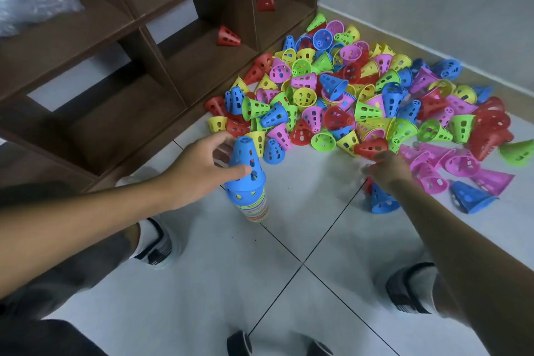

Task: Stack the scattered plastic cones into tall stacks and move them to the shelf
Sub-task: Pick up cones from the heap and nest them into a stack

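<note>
- Steadying a stack of nested cones (252, 196) on the floor tiles (303, 202), left hand (199, 170) has fingers spread around the blue top cone (245, 159).
- Right hand (387, 169), blurred, touches a red cone (371, 147); finger state cannot be told.
- Loose cone pile (361, 95) at 1 o'clock from the stack.
- Shelf (150, 17) at 11 o'clock holds two red cones.

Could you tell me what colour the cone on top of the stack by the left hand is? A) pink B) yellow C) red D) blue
D: the top cone of the stack is blue, with the left hand around it.
</note>
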`<state>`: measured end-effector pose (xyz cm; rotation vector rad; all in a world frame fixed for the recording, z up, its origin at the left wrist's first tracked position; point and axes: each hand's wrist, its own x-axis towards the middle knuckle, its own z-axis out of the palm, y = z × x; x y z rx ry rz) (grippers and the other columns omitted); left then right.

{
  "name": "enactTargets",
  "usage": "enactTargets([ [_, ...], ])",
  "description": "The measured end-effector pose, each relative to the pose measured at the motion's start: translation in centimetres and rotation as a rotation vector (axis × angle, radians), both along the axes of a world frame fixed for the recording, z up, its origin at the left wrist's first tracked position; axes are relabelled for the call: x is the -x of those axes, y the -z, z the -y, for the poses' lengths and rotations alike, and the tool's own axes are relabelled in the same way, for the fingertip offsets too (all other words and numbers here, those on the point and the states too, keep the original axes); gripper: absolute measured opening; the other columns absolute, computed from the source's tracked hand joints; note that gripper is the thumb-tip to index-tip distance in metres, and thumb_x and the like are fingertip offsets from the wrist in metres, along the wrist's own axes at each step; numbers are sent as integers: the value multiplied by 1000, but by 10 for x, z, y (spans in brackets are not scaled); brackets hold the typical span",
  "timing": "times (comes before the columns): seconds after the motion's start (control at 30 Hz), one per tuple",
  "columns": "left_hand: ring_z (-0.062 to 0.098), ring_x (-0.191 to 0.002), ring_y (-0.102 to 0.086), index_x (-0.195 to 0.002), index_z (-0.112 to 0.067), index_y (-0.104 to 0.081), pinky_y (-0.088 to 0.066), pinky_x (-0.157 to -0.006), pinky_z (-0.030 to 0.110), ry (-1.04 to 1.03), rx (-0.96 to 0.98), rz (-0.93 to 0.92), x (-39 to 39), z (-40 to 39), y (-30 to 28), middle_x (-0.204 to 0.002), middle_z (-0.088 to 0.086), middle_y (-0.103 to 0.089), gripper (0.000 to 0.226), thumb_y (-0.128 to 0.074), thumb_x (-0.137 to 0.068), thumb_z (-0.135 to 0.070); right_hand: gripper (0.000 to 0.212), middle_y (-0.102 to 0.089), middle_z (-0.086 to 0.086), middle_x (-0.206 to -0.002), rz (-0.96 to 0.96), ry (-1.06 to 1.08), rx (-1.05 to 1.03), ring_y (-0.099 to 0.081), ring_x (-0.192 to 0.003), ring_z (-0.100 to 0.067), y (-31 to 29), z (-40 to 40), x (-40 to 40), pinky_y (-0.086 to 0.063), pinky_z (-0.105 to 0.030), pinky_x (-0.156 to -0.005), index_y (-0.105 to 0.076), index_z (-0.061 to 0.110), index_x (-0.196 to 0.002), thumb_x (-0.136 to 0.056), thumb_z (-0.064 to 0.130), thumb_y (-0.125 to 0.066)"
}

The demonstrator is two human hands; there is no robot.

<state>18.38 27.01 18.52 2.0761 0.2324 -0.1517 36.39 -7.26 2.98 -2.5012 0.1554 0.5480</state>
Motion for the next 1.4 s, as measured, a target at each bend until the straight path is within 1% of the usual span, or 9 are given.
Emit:
enactTargets([
  [0.13,10,-91,-66,-103,-20,-65,-56,-80,25,-2,-107,10,7,3,3,-101,-4,-70,31,-84,-79,-17,47,-63,-13,-101,7,45,141,-61,-86,-30,24,20,17,-52,-37,-69,-59,9,-116,-82,37,-75],
  [0.33,5,-95,-65,-94,-24,-59,-53,-85,27,27,-172,-2,16,2,14,-97,-14,-68,36,-85,-75,-11,60,-58,-14,-106,-19,79,154,-60,-100,-37,34,32,41,-53,-45,-83,-45,9,-123,-77,22,-81],
  [0.57,1,-97,-64,-97,-24,-58,-52,-84,23,7,-186,-18,18,5,26,-101,-11,-69,38,-86,-75,-11,84,-60,-24,-115,-2,127,132,-61,-95,-40,46,42,52,-49,-42,-74,-18,-1,-145,-84,5,-74],
  [0.8,-2,-102,-62,-106,-26,-58,-54,-83,29,10,-157,-56,15,4,19,-106,-25,-63,45,-89,-73,-23,84,-58,-20,-111,-127,245,90,-60,-94,-37,51,42,54,-55,-46,-80,-17,-1,-146,-86,11,-74],
  [0.87,-6,-105,-60,-110,-27,-57,-54,-84,28,9,-157,-55,13,4,16,-108,-24,-63,49,-89,-73,-26,89,-51,-16,-105,-216,289,80,-57,-83,-30,48,41,53,-53,-38,-65,-13,-3,-149,-87,13,-74],
  [0.97,-9,-106,-59,-115,-28,-56,-51,-88,26,9,-141,-46,10,5,12,-117,-20,-62,50,-87,-75,-28,89,-50,-12,-89,-301,315,85,-51,-67,-22,52,39,53,-43,-29,-51,-21,-4,-148,-81,7,-79],
  [1.07,-9,-105,-59,-116,-27,-57,-52,-90,29,15,-141,-27,6,3,8,-118,-20,-62,48,-85,-77,-31,76,-49,-12,-84,-375,334,41,-53,-72,-23,54,29,54,-56,-39,-75,-37,-3,-134,-75,9,-84],
  [1.17,-5,-106,-60,-113,-29,-59,-53,-91,31,17,-131,-3,2,2,5,-114,-25,-62,53,-85,-72,-49,61,-64,-23,-102,-433,399,-115,-68,-90,-35,56,18,54,-59,-49,-87,-52,-8,-118,-72,9,-88],
  [1.4,0,-108,-62,-108,-31,-61,-51,-90,29,36,-157,33,-4,1,2,-109,-22,-65,51,-70,-70,-64,40,-68,-19,-108,-569,383,-584,-66,-89,-29,29,-24,53,-54,-33,-73,-61,-4,-120,-83,4,-75],
])
